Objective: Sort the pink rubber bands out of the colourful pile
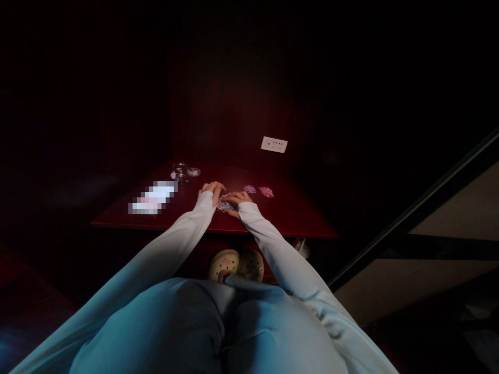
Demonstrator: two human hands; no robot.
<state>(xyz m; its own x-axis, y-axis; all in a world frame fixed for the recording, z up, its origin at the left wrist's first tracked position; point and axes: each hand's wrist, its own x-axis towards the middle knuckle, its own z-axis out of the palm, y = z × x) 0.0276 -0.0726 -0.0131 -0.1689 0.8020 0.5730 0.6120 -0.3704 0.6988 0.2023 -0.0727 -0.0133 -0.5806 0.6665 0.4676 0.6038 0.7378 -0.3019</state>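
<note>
On the dark red table, a small pile of grey, white and purple ring-like pieces (226,206) lies between my hands; its exact kind is too small to tell. My left hand (211,191) rests at the pile's left side, fingers bent but apart. Over the pile's right part reaches my right hand (238,200), its fingers stretched left and its thumb lower down, apart from them. Just beyond are a purple heap of small pieces (249,189) and a pink heap of small pieces (266,192).
A clear container (180,169) and a round clear lid or dish (194,172) stand at the table's back left. Left of my hands lies a bright, pixelated rectangle (154,197). A white socket plate (274,144) sits on the back wall. The table's front edge (128,226) is near my knees.
</note>
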